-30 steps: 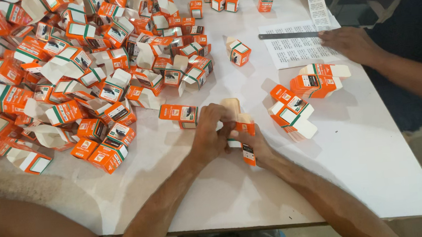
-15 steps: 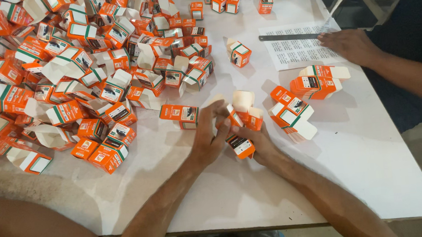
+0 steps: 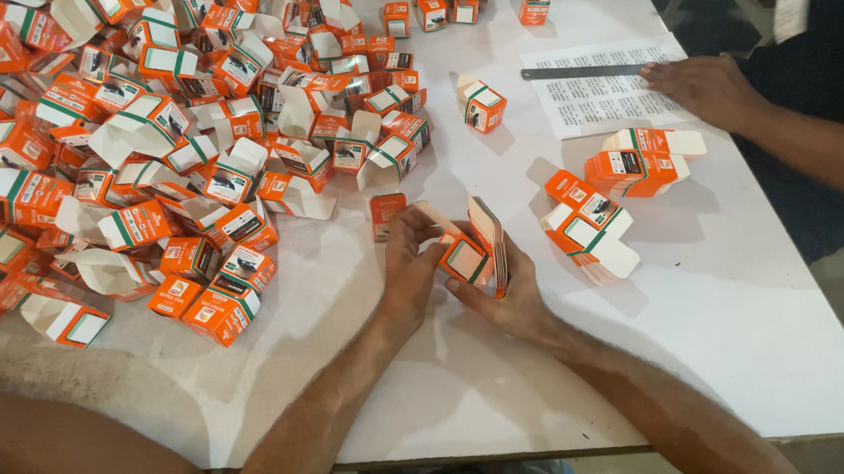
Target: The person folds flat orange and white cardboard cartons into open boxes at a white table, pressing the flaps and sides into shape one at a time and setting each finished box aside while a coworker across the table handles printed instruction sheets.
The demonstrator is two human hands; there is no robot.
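White worktable [image 3: 750, 322] held a heap of orange cartons [image 3: 135, 159] at ten o'clock.
Left hand [image 3: 409, 268] and right hand [image 3: 507, 295] pinched a half-folded carton [image 3: 468, 253] by its edges; light, thin card, likely easily creased.

Just one view here, a head-worn cam looking steeply down over the near edge of a white table [image 3: 514, 390]. It's close enough that the wearer's forearms run up from the bottom of the frame, with the left hand [image 3: 409, 268] and right hand [image 3: 507, 295] about dead center. The far edge sits at the top, a co-worker's hand [image 3: 702, 90] comes in from the right, and a heap of small orange cartons [image 3: 133, 139] fills the upper left.
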